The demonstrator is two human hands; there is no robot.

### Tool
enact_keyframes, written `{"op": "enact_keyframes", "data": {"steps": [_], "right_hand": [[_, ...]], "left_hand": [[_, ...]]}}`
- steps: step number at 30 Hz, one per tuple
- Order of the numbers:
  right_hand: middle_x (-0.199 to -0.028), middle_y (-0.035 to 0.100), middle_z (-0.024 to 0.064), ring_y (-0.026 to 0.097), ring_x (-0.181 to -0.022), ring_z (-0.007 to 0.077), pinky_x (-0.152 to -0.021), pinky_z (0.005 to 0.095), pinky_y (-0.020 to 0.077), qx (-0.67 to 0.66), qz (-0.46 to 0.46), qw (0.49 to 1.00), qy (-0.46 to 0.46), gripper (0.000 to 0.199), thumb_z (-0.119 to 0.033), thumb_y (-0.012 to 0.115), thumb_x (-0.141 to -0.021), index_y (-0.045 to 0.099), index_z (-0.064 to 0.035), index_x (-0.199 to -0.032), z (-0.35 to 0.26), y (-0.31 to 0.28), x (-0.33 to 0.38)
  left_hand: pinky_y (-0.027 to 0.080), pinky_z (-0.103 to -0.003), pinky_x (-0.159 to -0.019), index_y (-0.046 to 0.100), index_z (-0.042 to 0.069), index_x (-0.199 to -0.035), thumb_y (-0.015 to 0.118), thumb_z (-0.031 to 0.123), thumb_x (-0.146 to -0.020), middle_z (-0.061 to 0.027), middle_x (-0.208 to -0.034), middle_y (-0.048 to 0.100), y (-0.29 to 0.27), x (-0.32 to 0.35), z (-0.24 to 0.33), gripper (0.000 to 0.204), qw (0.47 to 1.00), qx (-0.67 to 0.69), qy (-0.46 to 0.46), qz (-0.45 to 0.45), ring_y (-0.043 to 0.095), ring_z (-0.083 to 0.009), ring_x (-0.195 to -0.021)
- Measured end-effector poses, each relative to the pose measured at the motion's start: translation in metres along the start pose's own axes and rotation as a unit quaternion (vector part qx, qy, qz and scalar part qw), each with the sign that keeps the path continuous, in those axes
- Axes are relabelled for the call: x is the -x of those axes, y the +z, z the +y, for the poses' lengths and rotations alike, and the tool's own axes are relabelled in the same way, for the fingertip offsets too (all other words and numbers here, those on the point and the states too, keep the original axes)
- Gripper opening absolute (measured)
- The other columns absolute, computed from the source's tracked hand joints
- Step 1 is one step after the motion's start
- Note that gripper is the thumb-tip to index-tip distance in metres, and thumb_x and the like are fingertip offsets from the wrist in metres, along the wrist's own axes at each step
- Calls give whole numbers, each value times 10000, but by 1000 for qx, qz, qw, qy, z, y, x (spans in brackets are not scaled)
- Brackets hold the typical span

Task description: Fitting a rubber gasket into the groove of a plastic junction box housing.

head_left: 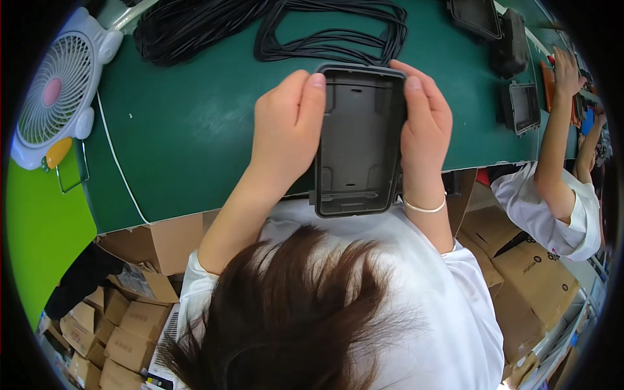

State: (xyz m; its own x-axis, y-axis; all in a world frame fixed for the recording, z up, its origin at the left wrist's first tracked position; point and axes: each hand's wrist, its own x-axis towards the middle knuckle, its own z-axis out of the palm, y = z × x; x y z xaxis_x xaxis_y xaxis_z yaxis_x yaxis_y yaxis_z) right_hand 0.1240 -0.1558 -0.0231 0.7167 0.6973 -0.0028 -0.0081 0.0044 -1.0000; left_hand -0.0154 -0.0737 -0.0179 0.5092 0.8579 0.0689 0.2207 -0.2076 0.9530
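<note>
A black rectangular plastic case half [357, 140], hollow side up, is held between my two hands over the near edge of the green table. My left hand [289, 120] grips its left wall, the thumb resting at the upper left corner. On the opposite wall, my right hand [426, 123] is closed round the upper right corner, fingers partly behind it. A raised rim runs round the case, and small slots and moulded ribs show inside. Just beyond its far end lie bundles of black cable [331, 29].
A white and lilac fan [55, 84] stands at the left, with a white cord [117, 156] crossing the green table [175, 143]. More black cases [522, 107] sit at the right, near a co-worker's arm [552, 143]. Cardboard boxes [133, 325] stand below on both sides.
</note>
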Motion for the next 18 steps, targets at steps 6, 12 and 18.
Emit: {"op": "enact_keyframes", "data": {"steps": [6, 12, 18], "right_hand": [[-789, 508, 3, 431, -689, 72, -628, 198, 350, 90, -62, 994, -14, 181, -118, 527, -900, 666, -29, -973, 15, 4, -14], [-834, 564, 9, 471, -723, 67, -674, 187, 372, 44, -53, 996, 60, 270, -179, 460, -937, 643, -2, -1025, 3, 5, -10], [-908, 618, 53, 553, -837, 100, -772, 199, 418, -46, -76, 983, 161, 312, -169, 399, -950, 612, 21, -1075, 1, -1, -13]], "left_hand": [[279, -316, -435, 373, 4, -637, 477, 164, -928, -74, -502, 351, -6, -2, -15, 348, 999, -6, -34, -7, 294, -151, -463], [272, -312, -440, 358, 6, -639, 475, 166, -929, -68, -507, 333, -7, 4, -18, 351, 997, 38, -63, -14, 277, -142, -477], [275, -312, -442, 355, 6, -643, 477, 160, -926, -73, -514, 336, -7, 2, -19, 345, 1000, 12, -21, -5, 284, -145, -480]]}}
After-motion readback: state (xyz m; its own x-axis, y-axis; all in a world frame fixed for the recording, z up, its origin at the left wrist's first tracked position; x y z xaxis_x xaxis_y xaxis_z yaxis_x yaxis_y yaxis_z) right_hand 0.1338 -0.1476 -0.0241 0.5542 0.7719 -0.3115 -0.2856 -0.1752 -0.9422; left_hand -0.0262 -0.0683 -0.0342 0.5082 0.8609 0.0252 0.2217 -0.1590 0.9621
